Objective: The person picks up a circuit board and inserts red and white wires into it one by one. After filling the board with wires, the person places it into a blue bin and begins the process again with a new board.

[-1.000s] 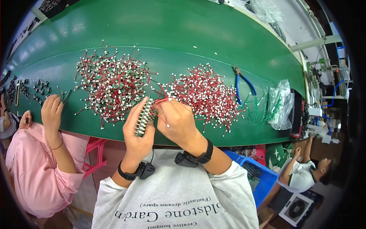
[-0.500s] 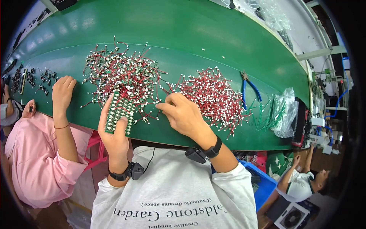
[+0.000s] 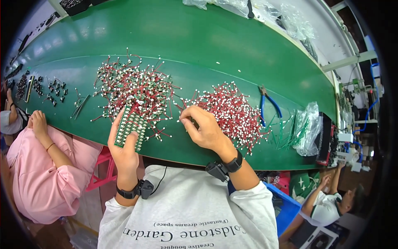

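Note:
My left hand point(image 3: 125, 155) is closed on a green circuit board panel point(image 3: 131, 128) set with rows of small pale parts, the thumb lying across its face. The panel is tilted in front of a heap of small boards with red wires point(image 3: 134, 85). To the right of the panel, my right hand point(image 3: 203, 128) is closed in a pinch. Its fingertips are beside the left edge of a second heap, of red wires with white connectors point(image 3: 232, 110). What the pinch holds, if anything, is too small to make out.
Blue-handled pliers point(image 3: 269, 103) lie beyond the right heap. Nearby are green wires point(image 3: 286, 133), a clear plastic bag point(image 3: 309, 128) and a dark box point(image 3: 325, 137). On the left, a co-worker in pink point(image 3: 54, 174) sits at the green table point(image 3: 186, 33); black parts point(image 3: 56, 89) lie there.
My right hand has shifted slightly right, away from the panel. The co-worker's arm has drawn back to the left, and thin green wires now show where it was.

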Action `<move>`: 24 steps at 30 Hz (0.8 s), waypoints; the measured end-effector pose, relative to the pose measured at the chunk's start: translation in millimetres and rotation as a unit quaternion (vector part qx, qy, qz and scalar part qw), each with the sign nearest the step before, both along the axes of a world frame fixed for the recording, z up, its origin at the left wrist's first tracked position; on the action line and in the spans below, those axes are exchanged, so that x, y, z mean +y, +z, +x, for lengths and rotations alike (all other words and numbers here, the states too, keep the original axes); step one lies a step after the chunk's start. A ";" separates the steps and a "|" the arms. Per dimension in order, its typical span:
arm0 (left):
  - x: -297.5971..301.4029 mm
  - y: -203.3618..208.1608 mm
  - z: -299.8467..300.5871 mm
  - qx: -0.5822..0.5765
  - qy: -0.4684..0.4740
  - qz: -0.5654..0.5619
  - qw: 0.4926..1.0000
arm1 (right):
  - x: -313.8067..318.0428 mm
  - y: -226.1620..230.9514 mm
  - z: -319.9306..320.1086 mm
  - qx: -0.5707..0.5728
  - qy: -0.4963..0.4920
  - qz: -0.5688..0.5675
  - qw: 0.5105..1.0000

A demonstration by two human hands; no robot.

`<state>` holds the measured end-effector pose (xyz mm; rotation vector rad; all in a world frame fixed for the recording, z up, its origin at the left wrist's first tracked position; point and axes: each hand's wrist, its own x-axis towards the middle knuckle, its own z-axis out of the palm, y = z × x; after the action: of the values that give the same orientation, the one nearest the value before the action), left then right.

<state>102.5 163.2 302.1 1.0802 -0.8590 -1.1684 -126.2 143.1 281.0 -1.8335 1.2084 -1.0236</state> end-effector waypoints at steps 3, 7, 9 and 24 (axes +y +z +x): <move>-2.2 2.8 -10.5 0.029 -0.008 0.020 0.999 | -1.3 5.8 -3.1 -0.025 0.002 0.011 1.000; -4.3 6.1 -23.5 0.054 -0.028 0.041 0.997 | -7.5 18.4 -4.7 -0.062 0.009 0.056 0.996; -6.9 7.9 -29.8 0.075 -0.034 0.045 0.996 | -14.0 24.4 -7.6 -0.074 0.013 0.037 0.997; -32.7 25.8 -66.7 0.143 -0.060 0.058 0.986 | -23.1 79.6 -14.3 -0.071 0.035 -0.101 0.992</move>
<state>35.8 130.5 327.9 0.9347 -0.6440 -1.4502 -140.4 120.0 360.6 -1.9039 0.9789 -1.2520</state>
